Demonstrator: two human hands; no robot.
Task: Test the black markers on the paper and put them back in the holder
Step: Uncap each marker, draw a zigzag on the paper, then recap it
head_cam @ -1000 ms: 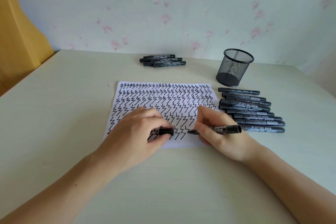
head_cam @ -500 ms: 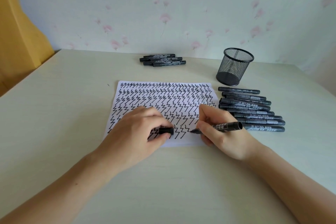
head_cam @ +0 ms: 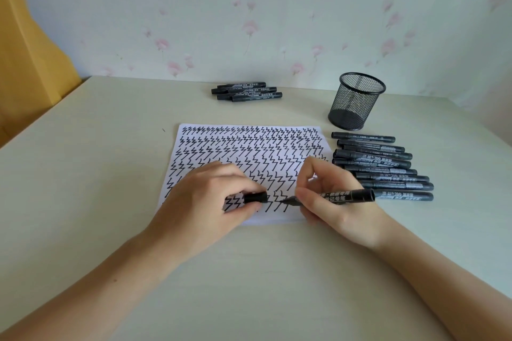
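Note:
A white paper covered in rows of black zigzags lies in the middle of the table. My right hand grips an uncapped black marker, whose tip touches the paper's bottom row. My left hand rests on the paper and pinches the marker's black cap. The black mesh holder stands empty at the back right. Several capped markers lie in a row right of the paper. A small pile of markers lies at the back centre.
The pale table meets a flowered wall behind. A yellow curtain hangs at the left. The table's right edge runs just beyond the row of markers.
My right hand has shifted slightly left and down along the bottom row, drawing with the marker tip. My left hand and the cap have stayed put.

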